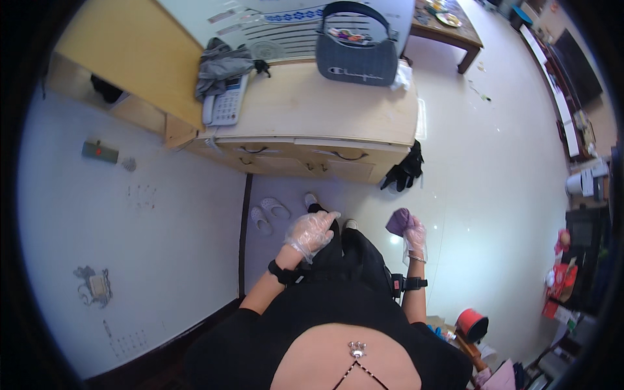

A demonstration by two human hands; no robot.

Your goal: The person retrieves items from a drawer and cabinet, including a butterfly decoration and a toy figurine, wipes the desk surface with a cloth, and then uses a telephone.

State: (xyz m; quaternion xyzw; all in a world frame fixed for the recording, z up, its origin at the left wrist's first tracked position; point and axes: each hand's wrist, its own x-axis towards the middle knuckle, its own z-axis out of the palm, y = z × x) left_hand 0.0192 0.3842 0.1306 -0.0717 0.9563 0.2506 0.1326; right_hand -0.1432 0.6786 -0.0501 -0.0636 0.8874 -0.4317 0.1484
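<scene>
My right hand (pixel 416 235), in a clear plastic glove, grips a bunched purple cloth (pixel 400 222) out to my right, above the tiled floor. My left hand (pixel 313 232) wears the same kind of glove and hovers before my legs. Its fingers are loosely bent, the thumb stands apart, and I see nothing in it. Ahead of me is a pale wooden cabinet (pixel 312 109) with curved drawer handles. A blue-grey Champion shoulder bag (pixel 357 61) stands on its top, and a white corded telephone (pixel 226 102) sits at the left end, partly under a grey cloth (pixel 222 66).
White clogs (pixel 268 212) lie on the floor left of my feet. A black fabric item (pixel 408 168) hangs at the cabinet's right corner. A white wall (pixel 170 234) runs along my left. Behind to my right stands a red bucket (pixel 472 324); a wooden table (pixel 451 31) is farther off.
</scene>
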